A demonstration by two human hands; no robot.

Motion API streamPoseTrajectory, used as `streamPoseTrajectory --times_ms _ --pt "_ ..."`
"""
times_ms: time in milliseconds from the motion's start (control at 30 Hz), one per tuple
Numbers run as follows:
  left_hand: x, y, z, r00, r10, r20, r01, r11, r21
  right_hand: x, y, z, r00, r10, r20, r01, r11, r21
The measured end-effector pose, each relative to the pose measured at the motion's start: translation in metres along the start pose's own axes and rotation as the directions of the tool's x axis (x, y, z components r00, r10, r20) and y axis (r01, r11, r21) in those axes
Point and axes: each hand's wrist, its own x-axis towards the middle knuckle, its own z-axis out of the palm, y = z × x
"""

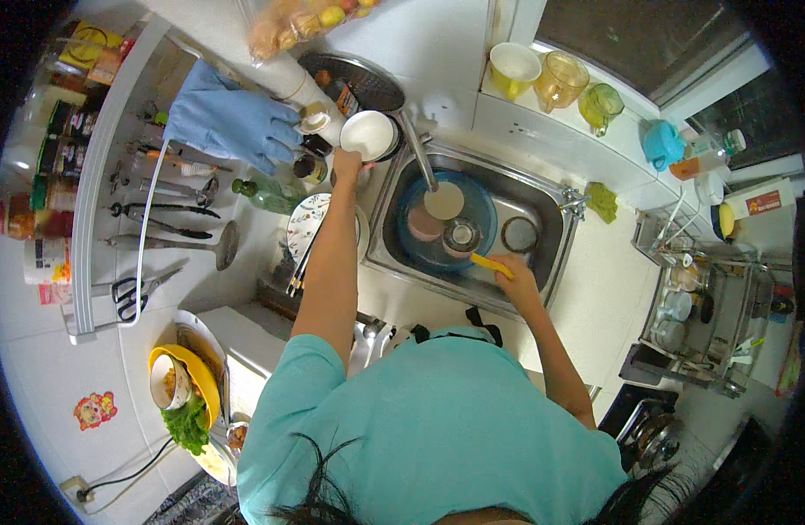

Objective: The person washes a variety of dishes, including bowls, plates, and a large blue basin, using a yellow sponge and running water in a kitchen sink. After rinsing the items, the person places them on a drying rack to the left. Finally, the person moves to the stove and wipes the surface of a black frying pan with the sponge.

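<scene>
My left hand reaches across the counter and grips the rim of a white bowl, which sits on darker dishware left of the sink. Over the steel sink, my right hand is closed around a yellow handle. At the handle's far end is a round grey piece; I cannot tell whether the two are joined. Inside the sink, a blue basin holds water and several dishes, among them a pale round dish under the faucet. A round drain strainer lies right of the basin.
Patterned plates with chopsticks and a green glass bottle stand at left. Blue rubber gloves hang from the wall rack. Cups line the windowsill. A metal dish rack stands at right; a green cloth lies behind the sink.
</scene>
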Motion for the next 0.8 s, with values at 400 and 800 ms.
streamPoseTrajectory --times_ms 400,800 --pt "0.019 -0.005 0.025 0.992 -0.106 0.07 0.091 0.978 0.188 -0.011 0.036 0.01 0.982 0.186 -0.043 -0.174 0.963 0.206" --pt "-0.032 -0.006 0.043 0.993 -0.01 -0.118 0.017 0.998 0.063 0.004 0.065 0.023 0.929 0.351 -0.118 -0.276 0.869 0.411"
